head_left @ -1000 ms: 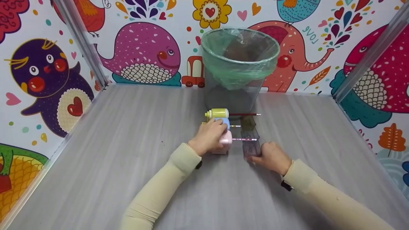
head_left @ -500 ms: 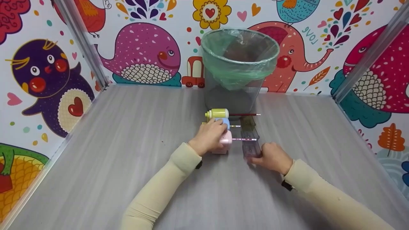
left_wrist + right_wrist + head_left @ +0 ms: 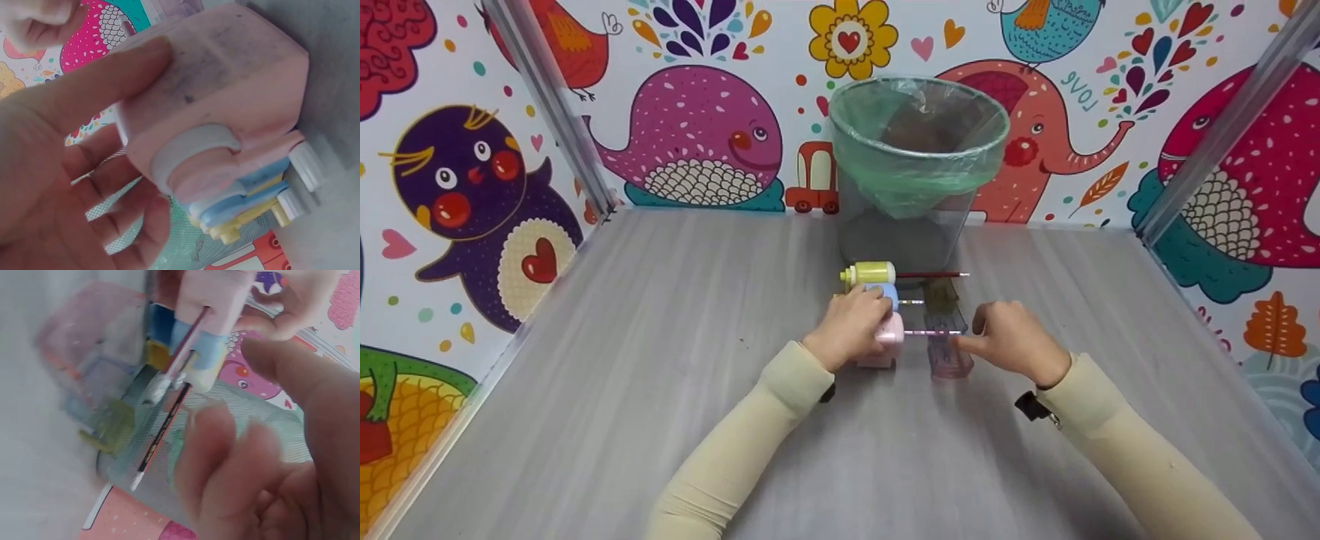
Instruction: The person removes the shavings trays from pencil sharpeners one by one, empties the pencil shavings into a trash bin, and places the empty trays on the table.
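Three crank pencil sharpeners stand in a row in the head view: a pink sharpener [image 3: 891,330] nearest, a blue sharpener [image 3: 886,292] behind it, a yellow sharpener [image 3: 871,271] farthest. A pencil sticks out rightward from each; the pink pencil [image 3: 931,332] and the dark red pencil [image 3: 926,274] are long, the middle one short. My left hand [image 3: 851,322] grips the pink sharpener, its thumb [image 3: 143,62] along the body. My right hand [image 3: 1016,341], fingers loosely bent, hovers beside the pink pencil's tip. Below lie see-through shavings drawers, the pink drawer [image 3: 951,367] nearest, the yellow drawer [image 3: 115,427] farthest.
A mesh waste bin [image 3: 900,240] with a green plastic liner [image 3: 919,187] stands right behind the sharpeners. Printed cartoon walls with metal corner posts enclose the grey tabletop [image 3: 697,300] at the back and sides.
My right hand has let go of the pink drawer's near end and risen up and slightly right, beside the pencil tips. The left hand stays on the sharpener. The head view has tilted slightly upward.
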The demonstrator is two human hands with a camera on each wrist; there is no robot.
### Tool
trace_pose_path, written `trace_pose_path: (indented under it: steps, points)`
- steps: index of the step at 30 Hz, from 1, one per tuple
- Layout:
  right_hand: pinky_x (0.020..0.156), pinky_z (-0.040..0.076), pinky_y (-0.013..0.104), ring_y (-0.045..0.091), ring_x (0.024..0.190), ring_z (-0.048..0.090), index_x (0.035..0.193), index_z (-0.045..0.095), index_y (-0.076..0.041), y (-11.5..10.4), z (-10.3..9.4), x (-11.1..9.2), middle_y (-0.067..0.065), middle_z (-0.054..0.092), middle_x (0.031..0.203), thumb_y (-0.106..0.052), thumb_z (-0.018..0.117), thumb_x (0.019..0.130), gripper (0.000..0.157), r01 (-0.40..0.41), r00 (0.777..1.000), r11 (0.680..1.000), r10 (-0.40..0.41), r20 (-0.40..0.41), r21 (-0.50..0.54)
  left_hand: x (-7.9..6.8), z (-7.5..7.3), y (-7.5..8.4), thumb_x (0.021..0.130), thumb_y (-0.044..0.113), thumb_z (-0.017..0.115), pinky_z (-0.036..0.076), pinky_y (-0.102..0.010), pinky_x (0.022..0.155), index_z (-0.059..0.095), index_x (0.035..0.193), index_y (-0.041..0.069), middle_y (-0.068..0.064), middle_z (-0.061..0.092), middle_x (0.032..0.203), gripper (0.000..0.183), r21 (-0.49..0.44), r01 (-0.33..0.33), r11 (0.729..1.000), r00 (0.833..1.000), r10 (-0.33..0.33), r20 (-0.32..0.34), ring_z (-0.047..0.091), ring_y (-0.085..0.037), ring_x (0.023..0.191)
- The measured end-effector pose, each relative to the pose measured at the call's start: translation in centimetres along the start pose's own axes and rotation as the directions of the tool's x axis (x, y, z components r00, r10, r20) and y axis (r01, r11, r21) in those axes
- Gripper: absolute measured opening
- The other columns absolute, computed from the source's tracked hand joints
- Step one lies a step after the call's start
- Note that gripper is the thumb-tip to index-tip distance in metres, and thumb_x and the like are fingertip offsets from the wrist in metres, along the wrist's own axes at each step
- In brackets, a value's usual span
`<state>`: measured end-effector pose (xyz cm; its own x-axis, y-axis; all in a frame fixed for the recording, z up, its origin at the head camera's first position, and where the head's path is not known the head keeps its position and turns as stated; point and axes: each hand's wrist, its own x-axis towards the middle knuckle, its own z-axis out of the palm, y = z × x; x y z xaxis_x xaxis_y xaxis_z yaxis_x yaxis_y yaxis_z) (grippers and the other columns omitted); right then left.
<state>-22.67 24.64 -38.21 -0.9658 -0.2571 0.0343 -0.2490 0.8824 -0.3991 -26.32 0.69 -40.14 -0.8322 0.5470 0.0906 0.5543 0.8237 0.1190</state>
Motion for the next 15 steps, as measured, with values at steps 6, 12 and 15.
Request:
trace_pose_path:
  steps: [6,12,15]
  points:
    - [0.051,0.043,0.027,0.013,0.054,0.049,0.084,0.070,-0.003,-0.1,0.4,0.4,0.003,0.059,0.060,-0.026,0.079,0.084,0.026,0.020,0.999,1.000,-0.019,-0.044,0.011,0.1,0.5,0.4,0.077,0.032,0.087,0.059,-0.044,0.080,0.069,0.109,0.013,-0.004,0.066,0.114,0.042,0.042,-0.041,0.998,0.998,0.042,-0.040,0.060,-0.023,0.107]
    - [0.053,0.047,0.026,0.013,0.057,0.054,0.086,0.071,-0.005,-0.5,0.3,1.0,0.004,0.066,0.068,-0.026,0.078,0.086,0.021,0.011,0.997,0.999,-0.008,-0.071,0.043,0.0,0.3,0.0,0.077,0.032,0.086,0.059,-0.044,0.080,0.068,0.111,0.012,-0.005,0.066,0.115,0.043,0.039,-0.050,0.998,0.997,0.052,-0.050,0.060,-0.023,0.109]
    - [0.053,0.048,0.026,0.014,0.057,0.055,0.091,0.072,-0.006,-0.8,0.2,1.5,0.005,0.067,0.069,-0.028,0.077,0.087,0.023,0.019,0.996,0.997,-0.013,-0.088,0.073,-0.4,0.1,-0.6,0.077,0.031,0.086,0.059,-0.044,0.081,0.069,0.111,0.012,-0.004,0.065,0.116,0.042,0.041,-0.026,0.999,0.998,0.028,-0.060,0.059,-0.023,0.110]
